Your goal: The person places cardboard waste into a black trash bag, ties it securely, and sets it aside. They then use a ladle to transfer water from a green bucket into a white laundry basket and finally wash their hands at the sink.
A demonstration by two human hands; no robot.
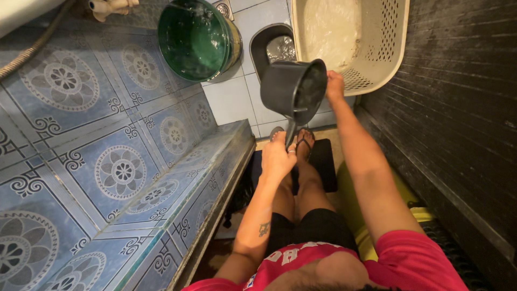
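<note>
Dipper raised over the floor, basket steadied.

My left hand point(277, 156) has its grip wrapped round the handle of the dark plastic dipper point(293, 86), tilted just before the cream laundry basket point(390, 48); my right hand point(334, 84) pinches the basket's rim. I'd keep the dipper level and the wrist firm. It looks wet inside.

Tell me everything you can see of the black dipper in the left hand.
The dipper is a round black cup with a long straight handle, plastic by its look. It is held up above the floor, tipped on its side, mouth turned toward the cream basket. Its inside looks wet, though any water level is hard to tell. The left hand grips the handle's lower end; the right hand is beside its rim, contact unclear.
</note>
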